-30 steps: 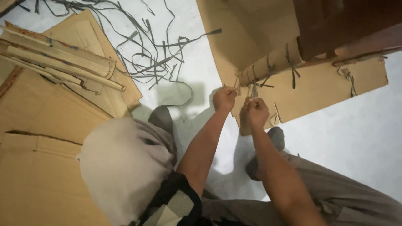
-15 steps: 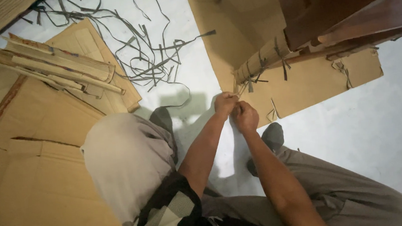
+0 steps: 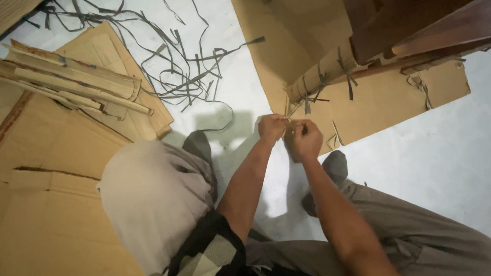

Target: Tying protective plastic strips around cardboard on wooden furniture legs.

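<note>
My left hand [image 3: 271, 127] and my right hand [image 3: 306, 139] are close together over the floor, both pinched on a thin pale strip [image 3: 286, 119] stretched between them. Just beyond my hands lies the end of a tied bundle of long pale slats [image 3: 319, 78], wrapped with dark strips, running up to the right under a dark wooden piece of furniture [image 3: 422, 7]. The bundle rests on a flat cardboard sheet [image 3: 383, 106]. My knees and grey trousers [image 3: 150, 192] fill the lower part of the view.
A second bundle of slats [image 3: 60, 79] lies on cardboard sheets [image 3: 33, 189] at the left. Loose dark strips [image 3: 181, 61] are scattered over the white floor [image 3: 463, 156] at the top centre.
My hands came down and closer together, away from the bundle's end, then parted a little with the strip drawn between them. The view shifted slightly.
</note>
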